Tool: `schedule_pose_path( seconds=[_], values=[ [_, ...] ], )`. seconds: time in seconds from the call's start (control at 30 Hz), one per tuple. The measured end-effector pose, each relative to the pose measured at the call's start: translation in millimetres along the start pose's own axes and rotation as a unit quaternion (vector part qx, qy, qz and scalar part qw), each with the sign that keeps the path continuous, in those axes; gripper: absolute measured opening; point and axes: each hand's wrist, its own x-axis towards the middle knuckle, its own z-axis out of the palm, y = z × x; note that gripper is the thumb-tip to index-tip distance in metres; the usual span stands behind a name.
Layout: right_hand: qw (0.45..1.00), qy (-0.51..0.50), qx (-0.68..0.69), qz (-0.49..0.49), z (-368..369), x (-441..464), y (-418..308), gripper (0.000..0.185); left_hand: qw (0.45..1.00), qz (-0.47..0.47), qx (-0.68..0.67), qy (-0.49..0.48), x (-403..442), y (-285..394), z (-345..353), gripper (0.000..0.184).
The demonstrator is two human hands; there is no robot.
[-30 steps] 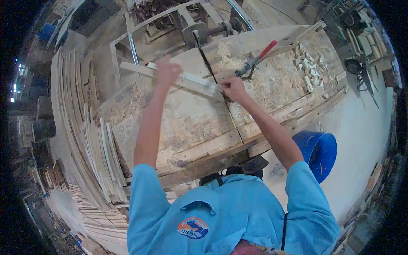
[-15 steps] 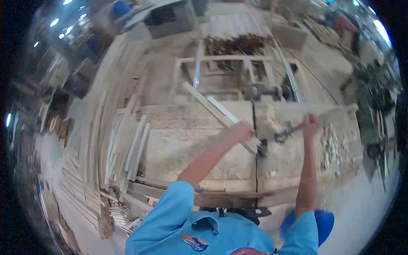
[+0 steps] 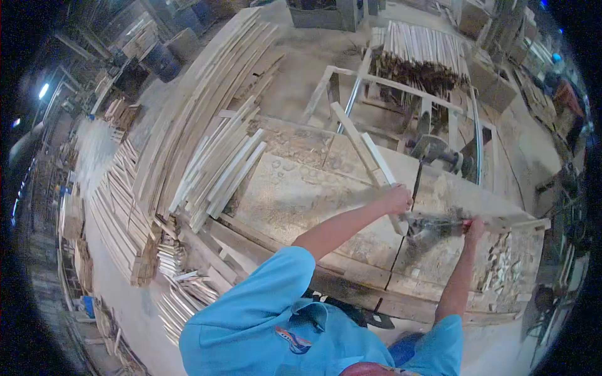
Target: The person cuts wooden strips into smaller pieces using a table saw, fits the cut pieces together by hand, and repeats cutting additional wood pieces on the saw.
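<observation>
My left hand (image 3: 398, 199) is closed round a pair of narrow wooden strips (image 3: 374, 164), which lie slanted across the worktable (image 3: 295, 188). The strips' near ends (image 3: 397, 225) reach beside a dark, blurred metal tool (image 3: 436, 224). My right hand (image 3: 475, 229) is closed on the red end of this tool, on the right part of the table. Its exact kind is unclear. A dark slot (image 3: 401, 250) runs across the tabletop between the two hands, partly hidden by the left one.
Cut wooden strips (image 3: 219, 163) are stacked at the table's left. Small offcuts (image 3: 501, 269) lie on its right end. Behind stands a frame with metal rails (image 3: 480, 144) and a motor-like part (image 3: 433, 148). Longer boards (image 3: 188, 106) lie on the left.
My right hand has come down and nearer to my left hand, and the tool with it. My left hand stays on the strips. The whole view has shifted and turned.
</observation>
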Motion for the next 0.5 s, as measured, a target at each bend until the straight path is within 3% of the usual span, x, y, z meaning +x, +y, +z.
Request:
schedule_pose_path(
  seconds=[0.07,0.13,0.2,0.23,0.3,0.37,0.43,0.47,0.5],
  values=[
    [0.994,0.051,-0.092,-0.012,1,32,17,0.034,0.999,-0.031,-0.041,-0.008,5,-8,4,0.015],
    [0.994,0.070,-0.082,-0.015,4,12,9,0.032,0.990,-0.087,-0.111,-0.011,1,-8,15,0.023],
    [0.998,0.056,0.034,-0.019,3,-60,-42,0.030,0.988,-0.097,-0.108,0.060,-25,22,-18,0.032],
    [0.993,0.088,0.012,-0.082,1,-81,-52,0.030,0.985,-0.091,-0.087,0.114,-45,44,-48,0.036],
    [0.967,0.149,-0.028,-0.205,-4,-124,-61,0.031,0.973,-0.124,-0.175,0.085,-92,78,-84,0.043],
    [0.985,0.113,0.065,-0.115,-17,-195,-57,0.033,0.962,-0.141,-0.228,0.055,-148,99,-72,0.048],
    [0.994,0.008,0.055,-0.097,-39,-255,-24,0.027,0.964,-0.113,-0.240,0.019,-207,119,-58,0.051],
    [0.978,-0.135,0.056,-0.150,-56,-307,-30,0.025,0.966,-0.087,-0.244,-0.004,-234,131,-67,0.052],
    [0.978,-0.142,0.037,-0.147,-65,-353,-24,0.023,0.970,-0.087,-0.227,-0.020,-255,139,-69,0.054]
  ],
)
